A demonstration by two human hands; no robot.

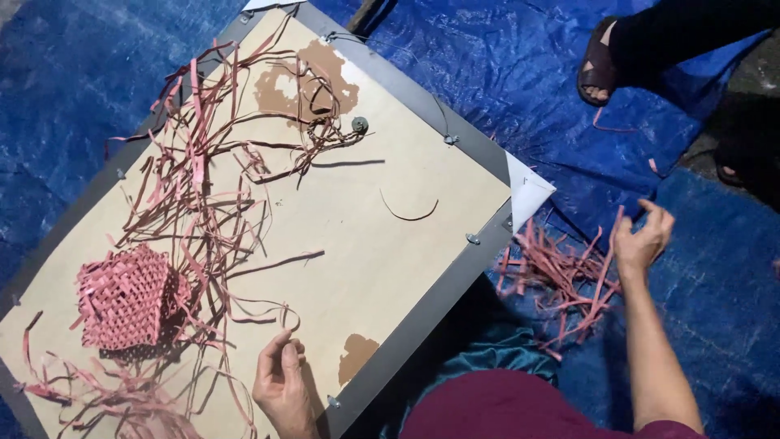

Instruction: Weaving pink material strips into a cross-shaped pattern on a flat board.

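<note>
My left hand [280, 384] rests on a large tan board [390, 260] and pinches the end of a thin pink strip [272, 313]. To its left lies a small woven pink mat [123, 297] among many loose pink strips [195, 171]. My right hand [642, 237] is raised off to the right of the board, fingers curled on a single pink strip [608, 260] lifted from a pile of strips [556, 272] on the blue tarp.
The board has a grey frame [443, 289] with metal clips and a torn brown patch [309, 77]. Blue tarp [504, 73] covers the ground. Another person's sandalled foot [600, 69] stands at the top right. A white paper corner [528, 191] sticks out.
</note>
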